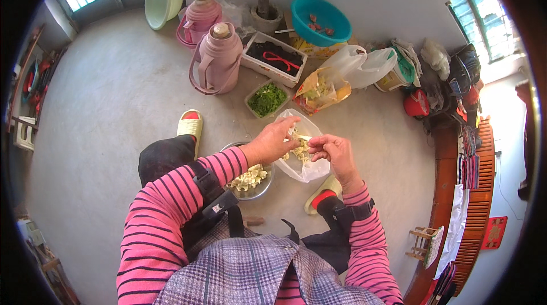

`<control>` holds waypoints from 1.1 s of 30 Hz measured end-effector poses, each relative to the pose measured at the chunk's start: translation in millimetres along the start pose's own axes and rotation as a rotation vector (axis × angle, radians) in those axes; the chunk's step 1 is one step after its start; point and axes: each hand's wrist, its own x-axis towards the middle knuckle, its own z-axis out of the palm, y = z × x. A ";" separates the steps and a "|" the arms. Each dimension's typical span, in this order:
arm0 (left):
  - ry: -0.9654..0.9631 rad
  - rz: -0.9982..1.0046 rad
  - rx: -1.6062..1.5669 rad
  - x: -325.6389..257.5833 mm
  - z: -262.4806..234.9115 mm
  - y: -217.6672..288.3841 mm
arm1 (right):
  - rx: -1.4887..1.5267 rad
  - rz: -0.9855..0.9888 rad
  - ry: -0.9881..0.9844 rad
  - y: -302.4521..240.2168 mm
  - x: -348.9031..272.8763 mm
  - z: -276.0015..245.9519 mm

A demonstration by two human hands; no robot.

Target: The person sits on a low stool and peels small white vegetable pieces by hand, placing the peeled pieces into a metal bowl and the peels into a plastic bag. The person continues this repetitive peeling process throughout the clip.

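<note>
Both hands meet over a white plastic bag (312, 175) that lies spread on the floor with pale cream, mushroom-like pieces in it. A small pale piece (305, 138) sits between my hands; its exact kind is hard to make out. My left hand (272, 139), fingers curled, pinches its left end. From the right, my right hand (335, 155) grips it between thumb and fingertips. Partly under my left forearm stands a round metal bowl (270, 184) holding a heap of torn pale yellow pieces (249, 178).
Past the bag are a tub of chopped greens (266, 100), an orange-and-clear bag (322, 91) and a white foam box (273, 60) of dark contents. Two pink thermos flasks (220, 60) stand left of them. A teal basin (321, 20) is behind; a small wooden stool (424, 245) stands right.
</note>
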 end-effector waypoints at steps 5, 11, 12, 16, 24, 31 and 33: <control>-0.201 -0.308 -0.502 7.1 -3.8 -2.8 | 0.032 -0.088 0.028 -6.7 -4.5 11.0; -0.170 -0.398 -0.627 9.7 -2.2 1.8 | -0.228 -0.195 0.093 -13.3 -5.0 10.1; -0.174 -0.402 -0.628 10.7 -2.2 2.7 | -0.338 -0.241 0.105 -13.2 -7.4 12.0; -0.223 -0.418 -0.643 10.2 -0.2 4.8 | -0.620 -0.495 0.165 -9.6 -10.5 21.1; -0.291 -0.447 -0.650 10.6 0.7 5.4 | -0.915 -0.595 0.158 -8.6 -11.5 17.1; -0.298 -0.479 -0.646 10.7 -1.0 6.3 | -1.036 -0.629 0.085 -8.6 -10.5 17.3; -0.300 -0.508 -0.654 10.7 -1.2 6.7 | -0.956 -0.545 0.100 -9.8 -12.7 18.5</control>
